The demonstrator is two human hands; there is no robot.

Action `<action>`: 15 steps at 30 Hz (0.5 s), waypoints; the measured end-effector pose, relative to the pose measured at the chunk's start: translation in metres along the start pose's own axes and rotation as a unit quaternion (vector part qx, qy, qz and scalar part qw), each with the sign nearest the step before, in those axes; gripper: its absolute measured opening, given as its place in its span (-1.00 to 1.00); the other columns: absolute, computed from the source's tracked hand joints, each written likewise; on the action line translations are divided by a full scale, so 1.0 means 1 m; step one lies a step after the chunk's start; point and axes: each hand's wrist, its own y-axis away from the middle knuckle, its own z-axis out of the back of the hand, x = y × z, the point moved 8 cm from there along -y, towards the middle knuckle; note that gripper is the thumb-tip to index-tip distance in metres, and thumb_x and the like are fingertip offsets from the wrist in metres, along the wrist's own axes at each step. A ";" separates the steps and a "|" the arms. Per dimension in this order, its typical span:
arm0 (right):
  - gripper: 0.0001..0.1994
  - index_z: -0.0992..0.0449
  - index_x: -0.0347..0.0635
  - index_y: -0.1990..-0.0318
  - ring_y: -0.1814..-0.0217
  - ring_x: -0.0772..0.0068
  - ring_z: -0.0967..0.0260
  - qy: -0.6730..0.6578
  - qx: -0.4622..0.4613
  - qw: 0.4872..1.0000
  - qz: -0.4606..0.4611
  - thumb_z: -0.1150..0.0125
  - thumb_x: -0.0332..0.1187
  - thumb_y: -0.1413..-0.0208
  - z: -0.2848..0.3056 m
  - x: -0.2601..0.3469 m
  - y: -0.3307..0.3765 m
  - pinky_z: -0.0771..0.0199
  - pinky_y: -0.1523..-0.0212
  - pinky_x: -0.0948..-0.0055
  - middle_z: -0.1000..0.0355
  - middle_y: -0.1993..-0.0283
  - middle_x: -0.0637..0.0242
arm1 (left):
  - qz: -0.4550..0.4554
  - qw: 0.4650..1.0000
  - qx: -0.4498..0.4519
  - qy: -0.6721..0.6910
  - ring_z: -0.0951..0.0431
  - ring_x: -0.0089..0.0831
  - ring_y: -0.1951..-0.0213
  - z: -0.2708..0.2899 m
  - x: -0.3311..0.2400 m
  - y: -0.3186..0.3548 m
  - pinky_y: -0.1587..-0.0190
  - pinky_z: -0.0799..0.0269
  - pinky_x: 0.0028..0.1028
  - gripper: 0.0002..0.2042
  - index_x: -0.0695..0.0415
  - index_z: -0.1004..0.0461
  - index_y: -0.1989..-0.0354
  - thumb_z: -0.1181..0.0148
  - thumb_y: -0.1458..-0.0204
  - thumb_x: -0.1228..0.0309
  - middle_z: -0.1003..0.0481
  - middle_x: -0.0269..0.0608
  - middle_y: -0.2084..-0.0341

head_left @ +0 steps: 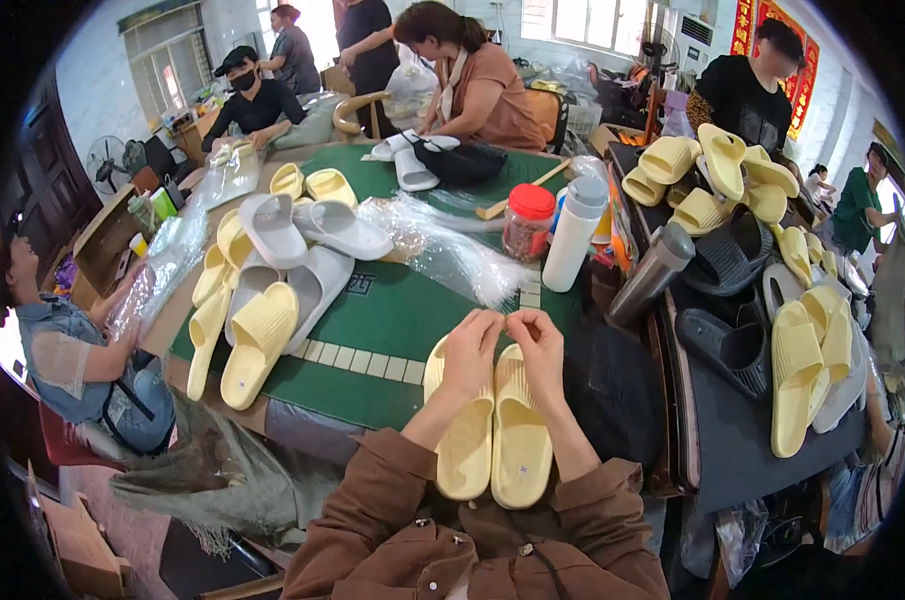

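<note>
Two pale yellow slide sandals (492,440) lie side by side, soles up, on the near edge of the green table mat (392,310). My left hand (472,352) and my right hand (538,350) rest over their far ends with fingertips pinched close together between them. Whether something small and clear sits between the fingertips I cannot tell. A crumpled clear plastic bag (442,250) lies on the mat just beyond my hands. Brown sleeves cover both forearms.
A heap of yellow and grey-white slides (267,280) sits at the left of the mat. A red-lidded jar (527,220), white bottle (575,232) and steel flask (650,275) stand at right. More yellow and black slides (762,260) pile on the right table. Other people work around the tables.
</note>
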 end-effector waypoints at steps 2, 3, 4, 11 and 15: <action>-0.92 -0.50 -0.29 0.24 0.25 0.65 -0.37 0.022 -0.006 1.000 0.014 -0.18 -0.48 -0.16 0.000 -0.002 0.001 -0.39 0.19 0.63 -0.45 0.29 0.43 | -0.006 1.000 0.000 0.004 -0.49 -0.09 0.40 -0.001 0.000 0.000 0.35 -0.38 -0.34 -0.92 0.27 -0.46 0.29 -0.12 -0.10 0.52 -0.45 -0.04 0.44; -0.92 -0.50 -0.29 0.24 0.25 0.64 -0.38 0.036 -0.016 0.999 0.025 -0.19 -0.49 -0.15 0.000 0.000 0.002 -0.40 0.20 0.63 -0.45 0.30 0.43 | -0.004 1.000 -0.003 0.006 -0.49 -0.12 0.41 -0.001 0.000 0.000 0.35 -0.39 -0.34 -0.92 0.27 -0.46 0.29 -0.11 -0.11 0.52 -0.45 -0.04 0.45; -0.92 -0.50 -0.29 0.24 0.26 0.64 -0.39 0.050 -0.026 0.998 0.036 -0.19 -0.49 -0.15 0.001 0.003 0.002 -0.41 0.21 0.63 -0.44 0.31 0.43 | -0.001 1.000 -0.006 0.008 -0.49 -0.14 0.41 -0.001 0.000 0.000 0.35 -0.39 -0.34 -0.92 0.28 -0.46 0.29 -0.11 -0.11 0.52 -0.45 -0.04 0.45; -0.91 -0.47 -0.25 0.24 0.30 0.66 -0.32 0.068 -0.013 0.998 0.008 -0.17 -0.42 -0.18 -0.009 0.003 0.003 -0.34 0.30 0.62 -0.42 0.31 0.45 | 0.039 0.999 -0.001 -0.001 -0.48 -0.30 0.41 0.006 0.006 -0.002 0.33 -0.40 -0.41 -0.92 0.25 -0.47 0.27 -0.12 -0.10 0.53 -0.45 -0.10 0.36; -0.90 -0.46 -0.24 0.24 0.32 0.66 -0.30 0.089 -0.036 0.995 0.023 -0.18 -0.41 -0.17 -0.002 -0.006 0.002 -0.33 0.33 0.60 -0.40 0.33 0.45 | -0.021 0.989 -0.098 0.108 -0.43 -0.41 0.40 0.041 -0.033 -0.002 0.33 -0.38 -0.48 -0.89 0.23 -0.41 0.21 -0.09 -0.11 0.54 -0.37 -0.18 0.28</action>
